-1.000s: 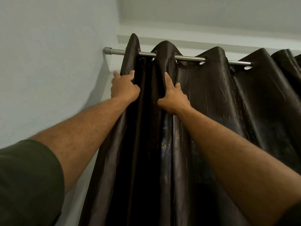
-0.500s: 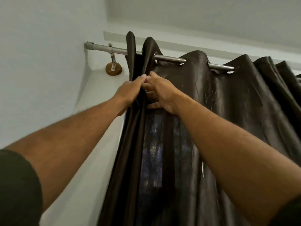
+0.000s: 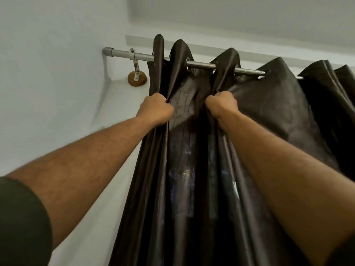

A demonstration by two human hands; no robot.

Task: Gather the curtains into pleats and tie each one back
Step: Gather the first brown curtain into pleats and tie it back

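White walls point(image 3: 48, 73) and a white ceiling point(image 3: 240, 14) fill the background, and the camera looks up toward the corner of the room. Near the ceiling a grey metal rod point(image 3: 123, 54) runs from the left wall to the right. Close to its left end, a small metal bracket point(image 3: 134, 62) holds it, fixed on a round wooden base point(image 3: 137, 78) on the wall.

On this rod hangs a dark brown curtain point(image 3: 278, 116) with a light shine. The rod passes through its rings, so the top edge stands up in several rounded folds. The left edge of the curtain is just to the right of the bracket, and the cloth falls down out of the picture at the bottom. The right part continues to the right border.

Both arms reach up to the curtain, a little below the rod. The left hand point(image 3: 156, 109) is closed as a fist around the two folds at the left edge of the curtain. The right hand point(image 3: 221, 105) is also closed as a fist, around the next fold to the right. Between the two hands, one flat part of the cloth is stretched. A dark green sleeve point(image 3: 21, 223) covers the left upper arm at the bottom left corner.
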